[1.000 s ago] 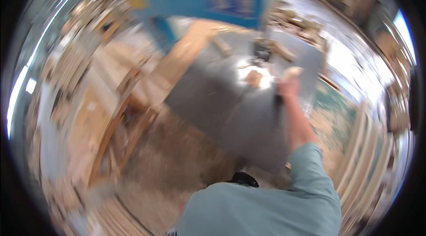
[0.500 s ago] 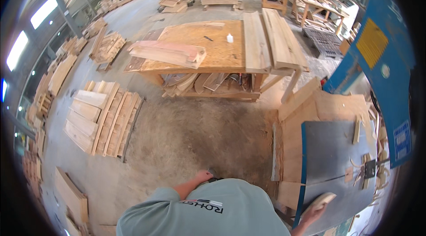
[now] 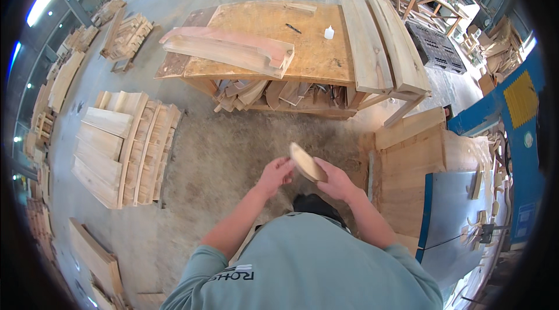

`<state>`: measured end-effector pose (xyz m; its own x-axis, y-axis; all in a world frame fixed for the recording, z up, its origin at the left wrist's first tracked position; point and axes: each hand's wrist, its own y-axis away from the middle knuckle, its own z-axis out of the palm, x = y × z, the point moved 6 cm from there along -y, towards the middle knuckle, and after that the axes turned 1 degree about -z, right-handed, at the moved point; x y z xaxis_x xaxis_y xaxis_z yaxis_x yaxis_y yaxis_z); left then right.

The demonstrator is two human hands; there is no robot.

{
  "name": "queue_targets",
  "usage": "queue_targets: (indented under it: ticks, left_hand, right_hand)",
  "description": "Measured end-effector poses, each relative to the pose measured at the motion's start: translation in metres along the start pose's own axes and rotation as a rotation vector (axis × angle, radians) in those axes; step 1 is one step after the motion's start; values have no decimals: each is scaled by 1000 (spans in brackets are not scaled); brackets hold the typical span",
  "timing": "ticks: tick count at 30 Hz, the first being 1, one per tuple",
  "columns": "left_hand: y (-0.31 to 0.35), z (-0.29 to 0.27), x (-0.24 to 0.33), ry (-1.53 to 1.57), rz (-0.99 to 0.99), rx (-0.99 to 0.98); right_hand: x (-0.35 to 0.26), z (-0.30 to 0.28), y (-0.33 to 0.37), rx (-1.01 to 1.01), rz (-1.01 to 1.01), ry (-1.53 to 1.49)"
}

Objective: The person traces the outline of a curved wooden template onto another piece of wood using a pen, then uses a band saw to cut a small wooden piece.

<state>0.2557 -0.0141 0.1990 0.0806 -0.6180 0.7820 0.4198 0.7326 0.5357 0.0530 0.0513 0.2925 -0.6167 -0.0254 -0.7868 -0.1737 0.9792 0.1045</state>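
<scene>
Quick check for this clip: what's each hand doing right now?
Right hand: closed on one end of a pale wooden piece.
Left hand: partly curled, close beside that piece; whether it touches cannot be told.

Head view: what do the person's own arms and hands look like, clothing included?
The left hand and right hand are ungloved, and the forearms are bare. The pale grey-green shirt has short, loose sleeves and a dark-and-white chest print.
</scene>
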Motion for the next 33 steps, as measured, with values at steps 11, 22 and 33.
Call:
queue_targets:
  ticks: [11, 22, 33]
  left_hand:
    - [-165, -102, 122, 346, -7, 253]
    - [-311, -125, 193, 388, -49, 173]
    - [-326, -131, 201, 432, -171, 117]
  right_hand:
    - [104, 14, -263, -47, 479, -924]
    - [150, -3, -390, 258, 645, -1307]
    - [151, -13, -398, 354, 767, -1311]
